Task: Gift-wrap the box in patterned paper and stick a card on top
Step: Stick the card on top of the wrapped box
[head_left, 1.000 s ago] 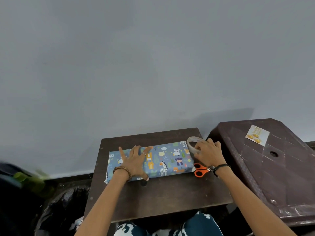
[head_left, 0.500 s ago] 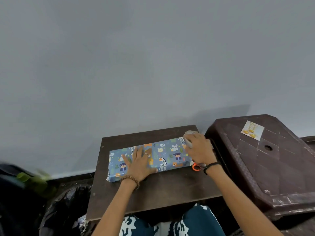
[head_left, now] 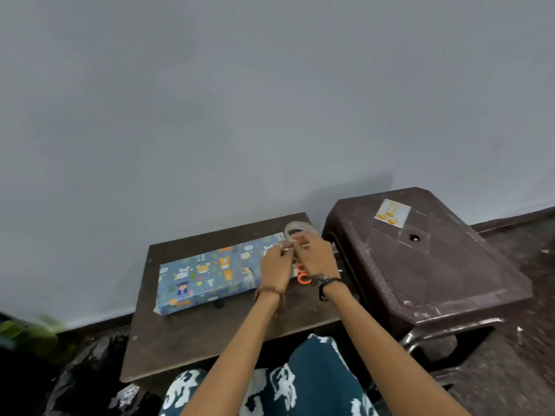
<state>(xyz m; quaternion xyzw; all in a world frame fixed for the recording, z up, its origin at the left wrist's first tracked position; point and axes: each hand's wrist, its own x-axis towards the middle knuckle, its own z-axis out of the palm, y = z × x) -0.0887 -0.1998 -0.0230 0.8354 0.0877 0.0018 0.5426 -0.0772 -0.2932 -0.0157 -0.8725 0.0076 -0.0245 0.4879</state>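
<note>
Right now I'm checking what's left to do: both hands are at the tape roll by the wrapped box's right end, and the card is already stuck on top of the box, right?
Not quite. The card isn't on the wrapped box; it lies on the dark plastic stool to the right, as the head view shows. The rest holds: left hand and right hand are at the tape roll by the box's right end.

Looks like a plain room in a home: bare grey-blue wall [head_left: 240, 100] with a dark skirting strip along the floor, small dark wooden worktop [head_left: 192, 334] pushed up against that wall. Just right of the worktop, a brown moulded plastic stool [head_left: 435, 265] carrying a card [head_left: 392, 212]; left of the worktop, low down, crumpled black plastic bags [head_left: 87, 373].
</note>
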